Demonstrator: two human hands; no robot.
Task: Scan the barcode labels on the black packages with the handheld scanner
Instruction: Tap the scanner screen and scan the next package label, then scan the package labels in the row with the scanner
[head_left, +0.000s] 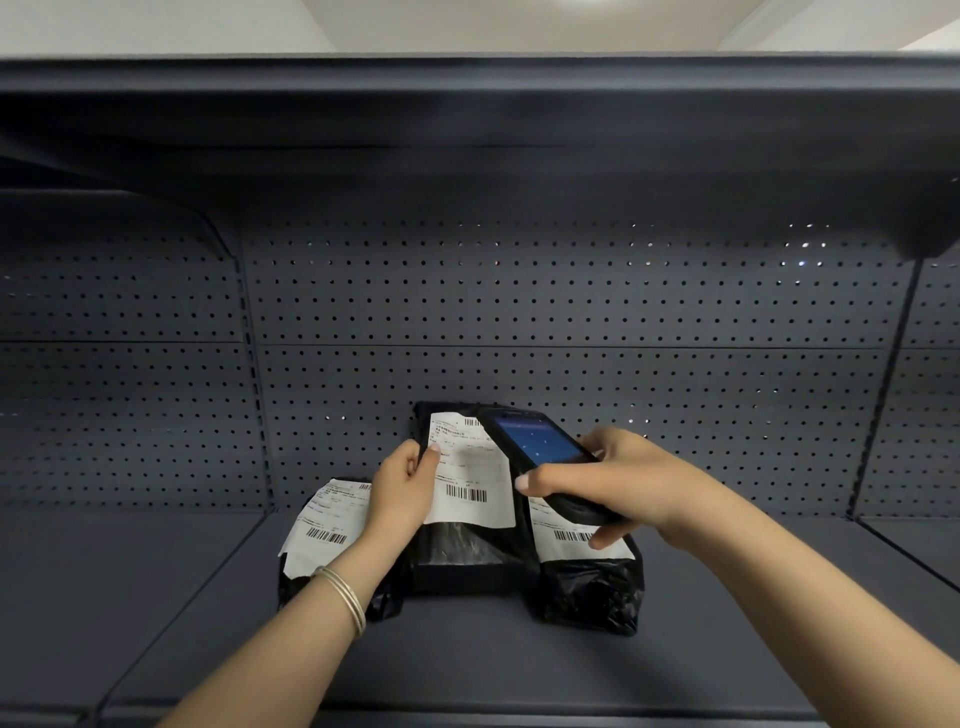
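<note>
Three black packages with white barcode labels stand side by side on the dark shelf. My left hand grips the left edge of the middle package, which stands upright against the back panel with its label facing me. In my right hand is the black handheld scanner, screen lit blue, angled over the top right of that label. The left package leans lower, partly behind my left wrist. The right package sits under the scanner, its label partly hidden.
A perforated dark back panel rises behind the packages. An upper shelf overhangs above. Vertical uprights divide this bay from the neighbouring bays on either side. My left wrist wears thin bangles.
</note>
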